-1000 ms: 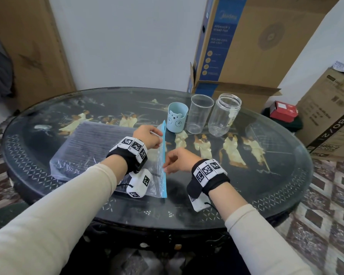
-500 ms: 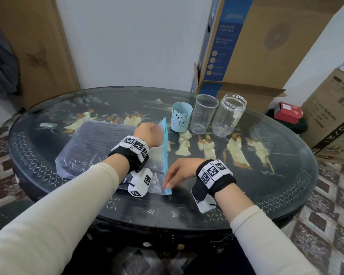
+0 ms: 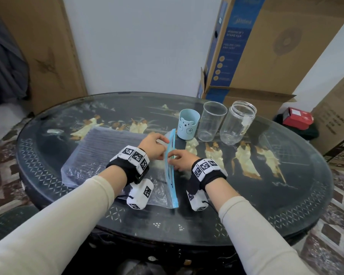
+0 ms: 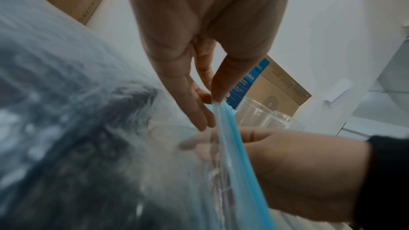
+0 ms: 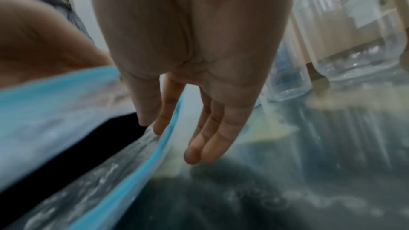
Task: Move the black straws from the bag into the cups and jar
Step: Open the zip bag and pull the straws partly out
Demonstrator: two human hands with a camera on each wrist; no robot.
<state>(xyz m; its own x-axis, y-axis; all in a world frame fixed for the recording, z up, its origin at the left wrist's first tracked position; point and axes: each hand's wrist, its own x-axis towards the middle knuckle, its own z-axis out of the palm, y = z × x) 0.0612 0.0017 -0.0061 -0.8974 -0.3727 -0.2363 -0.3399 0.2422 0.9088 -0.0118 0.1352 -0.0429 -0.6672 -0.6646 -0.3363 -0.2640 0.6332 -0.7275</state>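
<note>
Left wrist view shows what the head view hides: the left hand [image 4: 199, 76] pinches one side of the blue zip strip [image 4: 232, 146] between thumb and fingers, and the right hand [image 4: 298, 172] pinches the other side, just beside it. In the head view the bag [image 3: 99, 153] lies flat on the table [image 3: 286, 185], its mouth turned to the right hand, the black straws [image 3: 107, 143] inside running from the grip away to the left. The blue cup [image 3: 187, 124], clear cup [image 3: 213, 121] and jar [image 3: 237, 122] stand beyond the grip. Right wrist view is blurred
</note>
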